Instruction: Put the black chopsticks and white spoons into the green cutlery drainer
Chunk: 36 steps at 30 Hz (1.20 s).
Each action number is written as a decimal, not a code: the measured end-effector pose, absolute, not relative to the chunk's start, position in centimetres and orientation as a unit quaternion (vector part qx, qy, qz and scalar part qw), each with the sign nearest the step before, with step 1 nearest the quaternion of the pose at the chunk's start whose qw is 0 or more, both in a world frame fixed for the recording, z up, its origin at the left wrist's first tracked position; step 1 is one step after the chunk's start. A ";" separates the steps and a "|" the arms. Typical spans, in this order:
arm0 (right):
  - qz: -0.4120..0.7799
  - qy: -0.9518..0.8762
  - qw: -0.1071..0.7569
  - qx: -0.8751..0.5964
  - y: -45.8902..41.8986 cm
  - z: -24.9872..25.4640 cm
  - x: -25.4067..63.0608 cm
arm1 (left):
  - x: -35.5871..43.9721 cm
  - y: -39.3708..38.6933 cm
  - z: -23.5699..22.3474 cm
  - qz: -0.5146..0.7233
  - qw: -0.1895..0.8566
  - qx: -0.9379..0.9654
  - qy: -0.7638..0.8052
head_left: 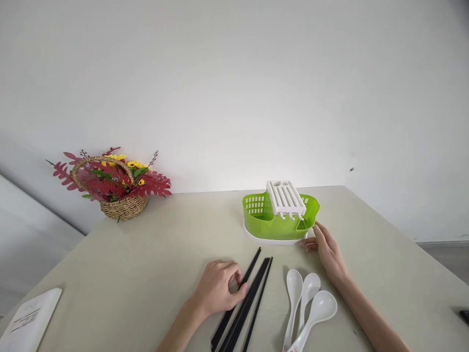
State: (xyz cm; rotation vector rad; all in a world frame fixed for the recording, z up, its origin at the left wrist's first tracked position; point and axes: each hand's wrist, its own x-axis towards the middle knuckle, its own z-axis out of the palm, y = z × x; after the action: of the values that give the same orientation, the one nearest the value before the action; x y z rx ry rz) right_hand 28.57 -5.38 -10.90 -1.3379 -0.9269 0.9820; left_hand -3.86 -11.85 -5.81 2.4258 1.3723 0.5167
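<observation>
My left hand (221,286) hovers over or rests on a bundle of black chopsticks (246,303). Its thumb and forefinger curve apart around the left chopsticks, with a gap between them. At the right end of a green plastic basket (269,228), my right hand (327,250) lies against its lower edge, fingers loosely spread by the base. This basket stands upright on a white tray (273,241). Across its top sits a white slotted rack (287,197) with small hooks at the front. Between my forearms lie three white spoons (294,288), bowls pointing away from me.
A wicker basket (126,208) of red leaves and yellow flowers stands at the back left. A white printed object (31,320) lies at the near left edge. The wall (234,98) rises behind the table (146,274). A small dark object (464,315) shows at far right.
</observation>
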 end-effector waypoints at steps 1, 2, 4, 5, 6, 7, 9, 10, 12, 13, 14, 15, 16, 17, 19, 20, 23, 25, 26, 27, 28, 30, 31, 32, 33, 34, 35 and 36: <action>0.418 -0.398 0.580 -0.575 -5.4 -10.9 28.6 | -3.9 -11.9 -5.8 0.181 0.153 0.846 0.478; 0.416 -0.399 0.579 -0.576 -5.4 -10.9 28.5 | -3.9 -11.9 -5.8 0.183 0.153 0.846 0.477; 0.414 -0.402 0.578 -0.577 -5.4 -10.9 28.5 | -3.9 -11.8 -5.9 0.188 0.152 0.846 0.475; 0.414 -0.403 0.578 -0.576 -5.4 -10.9 28.5 | -3.9 -11.8 -5.9 0.190 0.152 0.846 0.474; 0.413 -0.404 0.578 -0.577 -5.4 -10.9 28.5 | -3.9 -11.8 -6.0 0.190 0.151 0.847 0.473; 0.413 -0.405 0.577 -0.577 -5.4 -11.0 28.6 | -3.9 -11.8 -6.0 0.190 0.150 0.848 0.472; 0.412 -0.406 0.575 -0.578 -5.4 -11.1 28.6 | -3.9 -11.8 -6.0 0.189 0.146 0.849 0.471; 0.412 -0.407 0.574 -0.579 -5.4 -11.1 28.7 | -3.9 -11.8 -6.0 0.189 0.145 0.849 0.471; 0.413 -0.410 0.572 -0.578 -5.4 -11.2 28.7 | -3.9 -11.8 -6.1 0.191 0.143 0.848 0.474; 0.413 -0.411 0.572 -0.578 -5.3 -11.3 28.8 | -3.9 -11.8 -6.1 0.193 0.143 0.847 0.475; 0.413 -0.411 0.571 -0.578 -5.3 -11.3 28.8 | -3.9 -11.8 -6.1 0.195 0.143 0.846 0.476; 0.413 -0.410 0.571 -0.579 -5.3 -11.3 28.8 | -3.9 -11.8 -6.1 0.196 0.145 0.845 0.476; 0.413 -0.409 0.571 -0.580 -5.3 -11.3 28.8 | -3.9 -11.8 -6.1 0.197 0.147 0.845 0.475; 0.413 -0.407 0.571 -0.581 -5.3 -11.2 28.7 | -3.9 -11.8 -6.1 0.198 0.149 0.845 0.474; 0.412 -0.406 0.571 -0.583 -5.4 -11.1 28.7 | -3.9 -11.8 -6.1 0.198 0.154 0.844 0.473; 0.413 -0.407 0.570 -0.582 -5.4 -11.1 28.7 | -3.9 -11.8 -6.0 0.196 0.155 0.844 0.474; 0.411 -0.408 0.569 -0.583 -5.4 -10.9 28.6 | -3.8 -11.8 -6.1 0.186 0.153 0.843 0.480; 0.409 -0.410 0.569 -0.584 -5.4 -10.9 28.6 | -3.9 -11.8 -6.2 0.180 0.151 0.844 0.483; 0.408 -0.411 0.569 -0.584 -5.4 -10.9 28.6 | -3.9 -11.8 -6.2 0.177 0.150 0.844 0.484; 0.407 -0.412 0.569 -0.584 -5.3 -11.0 28.6 | -3.9 -11.8 -6.2 0.176 0.149 0.843 0.486; 0.408 -0.414 0.569 -0.582 -5.3 -11.1 28.7 | -3.9 -11.8 -6.3 0.174 0.148 0.842 0.489; 0.409 -0.413 0.570 -0.581 -5.2 -11.2 28.7 | -3.9 -11.9 -6.2 0.171 0.146 0.839 0.496; 0.409 -0.412 0.570 -0.581 -5.2 -11.3 28.8 | -3.8 -11.9 -6.2 0.170 0.144 0.838 0.499; 0.410 -0.412 0.570 -0.581 -5.2 -11.3 28.8 | -3.9 -11.9 -6.2 0.169 0.143 0.837 0.500; 0.409 -0.412 0.569 -0.582 -5.2 -11.3 28.8 | -3.9 -11.9 -6.1 0.167 0.143 0.837 0.501; 0.409 -0.412 0.568 -0.584 -5.2 -11.3 28.8 | -3.9 -11.9 -6.1 0.164 0.144 0.837 0.502; 0.407 -0.412 0.566 -0.586 -5.2 -11.3 28.8 | -4.0 -11.9 -6.0 0.160 0.144 0.837 0.503; 0.406 -0.411 0.566 -0.588 -5.3 -11.2 28.8 | -4.1 -11.8 -6.0 0.156 0.145 0.837 0.504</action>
State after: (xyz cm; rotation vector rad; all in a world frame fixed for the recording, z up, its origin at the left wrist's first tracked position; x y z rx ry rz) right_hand 28.79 -5.28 -11.22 -1.3822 -0.9675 0.9547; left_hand -4.10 -11.83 -5.97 2.4108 1.4526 0.4504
